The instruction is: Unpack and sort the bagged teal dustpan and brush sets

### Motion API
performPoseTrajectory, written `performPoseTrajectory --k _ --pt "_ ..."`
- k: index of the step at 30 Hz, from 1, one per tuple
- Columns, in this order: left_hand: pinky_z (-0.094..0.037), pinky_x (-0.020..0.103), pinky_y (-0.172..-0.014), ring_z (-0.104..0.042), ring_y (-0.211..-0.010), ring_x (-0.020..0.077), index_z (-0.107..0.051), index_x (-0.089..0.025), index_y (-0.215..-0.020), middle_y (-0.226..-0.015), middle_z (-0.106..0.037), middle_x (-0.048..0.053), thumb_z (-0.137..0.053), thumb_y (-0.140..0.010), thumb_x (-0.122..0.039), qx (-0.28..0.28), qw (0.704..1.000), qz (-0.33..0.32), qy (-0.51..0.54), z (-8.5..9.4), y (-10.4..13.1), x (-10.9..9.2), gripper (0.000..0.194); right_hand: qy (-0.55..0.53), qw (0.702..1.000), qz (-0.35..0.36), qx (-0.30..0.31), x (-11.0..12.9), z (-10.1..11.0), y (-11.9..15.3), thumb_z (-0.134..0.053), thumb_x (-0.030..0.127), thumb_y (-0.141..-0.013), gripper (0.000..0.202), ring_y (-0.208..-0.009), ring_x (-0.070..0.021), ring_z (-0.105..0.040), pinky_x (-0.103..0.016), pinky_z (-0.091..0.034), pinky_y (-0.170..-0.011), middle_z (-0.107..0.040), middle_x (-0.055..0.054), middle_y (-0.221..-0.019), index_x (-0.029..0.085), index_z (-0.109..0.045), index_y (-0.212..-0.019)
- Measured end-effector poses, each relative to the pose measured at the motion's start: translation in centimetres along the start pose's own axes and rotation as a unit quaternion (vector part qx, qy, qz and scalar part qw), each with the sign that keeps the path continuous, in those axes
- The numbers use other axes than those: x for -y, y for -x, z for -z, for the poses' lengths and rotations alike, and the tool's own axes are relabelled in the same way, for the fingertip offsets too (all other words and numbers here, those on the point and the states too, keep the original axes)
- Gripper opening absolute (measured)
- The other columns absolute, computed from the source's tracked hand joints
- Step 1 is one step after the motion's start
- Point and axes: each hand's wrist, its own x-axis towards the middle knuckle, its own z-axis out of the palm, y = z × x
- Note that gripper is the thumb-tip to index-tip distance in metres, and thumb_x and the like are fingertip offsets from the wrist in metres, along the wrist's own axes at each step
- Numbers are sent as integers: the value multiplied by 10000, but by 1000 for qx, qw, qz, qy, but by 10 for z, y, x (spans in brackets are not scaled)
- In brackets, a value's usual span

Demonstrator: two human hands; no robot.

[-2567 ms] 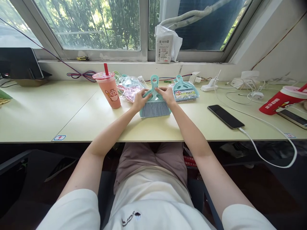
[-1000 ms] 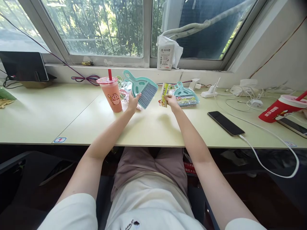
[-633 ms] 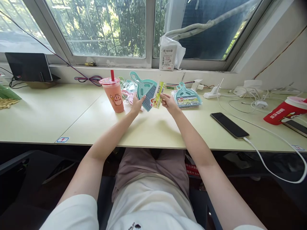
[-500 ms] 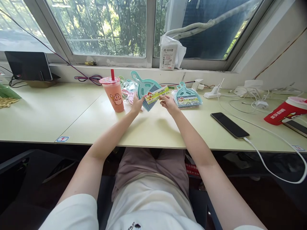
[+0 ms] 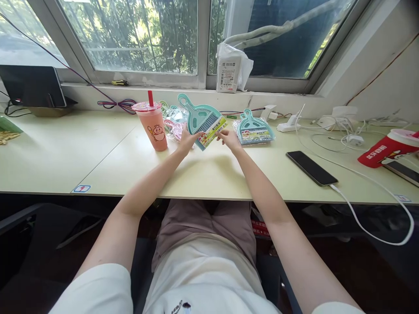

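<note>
A teal mini dustpan and brush set is held tilted above the desk, its handle pointing up and left. My left hand is closed on its lower left edge. Across the bristles lies a yellow-green printed label card. My right hand pinches the card's right end between thumb and fingers. Just right of that hand, a second teal dustpan set in clear wrap rests on the desk. Behind my left hand are wrapped pink and green pieces, partly hidden.
A pink drink cup with a red straw stands left of my hands. On the right lie a phone on a white cable, a power strip and a tipped red cup. A tablet stands at the far left.
The label card has shifted to lie more squarely over the brush bristles, at a steeper tilt. Both hands have hardly moved. The whole view has shifted slightly.
</note>
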Motion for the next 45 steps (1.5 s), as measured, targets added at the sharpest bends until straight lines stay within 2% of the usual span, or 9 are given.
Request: performPoseTrajectory --k 10,13,19,28,32,36,38,41,45 --pt "-559 494 -1062 -684 -1187 317 -555 -228 -1178 -1168 -711 78 -914 -620 -367 -13 999 2 35 -1 -4 6 678 114 993 -14 -26 1 -1 2 -702 628 -874 485 -673 -147 -582 -273 -422 -644 -666 -19 -705 200 -656 -649" --pt "-547 501 -1083 -673 -1221 325 -550 -224 -1203 -1203 -706 92 -898 -640 -343 -9 999 4 41 -1 -3 5 672 54 998 -28 -25 -4 -5 -1 -756 572 -861 407 -682 -140 -598 -261 -460 -632 -690 -29 -798 206 -625 -741" --pt "-544 508 -1094 -668 -1240 331 -551 -225 -1226 -1242 -706 101 -877 -645 -355 -12 998 10 62 -2 -2 4 679 -163 983 -42 68 2 -16 7 -707 379 -947 187 -796 -134 -695 -266 -578 -715 -734 -50 -1067 224 -611 -986" --pt "-522 489 -1111 -650 -1254 312 -539 -243 -1256 -1285 -693 106 -872 -636 -418 22 998 -4 58 -4 5 -2 725 -261 960 -104 9 4 -16 9 -829 269 -811 197 -755 -115 -683 -278 -580 -863 -740 7 -839 215 -659 -895" --pt "-580 495 -991 -672 -1190 300 -475 -284 -1351 -1292 -673 98 -760 -812 -526 37 997 50 40 -6 6 -3 656 -261 961 -92 -13 3 -10 6 -859 286 -760 235 -743 -110 -673 -266 -570 -841 -737 23 -806 218 -678 -892" --pt "-605 492 -920 -685 -1110 287 -471 -327 -1392 -1239 -657 96 -567 -936 -667 -12 999 48 18 1 -4 0 577 -265 958 -99 -50 4 -2 3 -838 259 -784 200 -714 -91 -661 -236 -562 -796 -726 33 -774 214 -676 -892" --pt "-572 508 -999 -659 -1146 294 -535 -301 -1346 -1218 -656 107 -587 -941 -605 -38 999 12 -31 9 -10 2 508 -271 954 -107 -72 4 3 2 -815 234 -811 164 -695 -73 -651 -212 -557 -784 -721 42 -770 213 -672 -889" --pt "-400 566 -1193 -547 -1328 348 -655 -248 -1164 -1275 -656 137 -667 -870 -327 -39 983 -52 -171 23 -13 4 305 -290 943 -124 -104 4 9 1 -772 178 -851 120 -623 -47 -605 -175 -548 -744 -699 56 -732 204 -656 -846" --pt "-242 619 -1248 -508 -1368 387 -704 -216 -1050 -1235 -698 160 -603 -734 -95 -4 940 -61 -336 33 -10 11 353 -311 929 -152 -128 5 15 1 -717 110 -898 152 -564 -39 -584 -146 -527 -669 -679 62 -681 198 -639 -802"
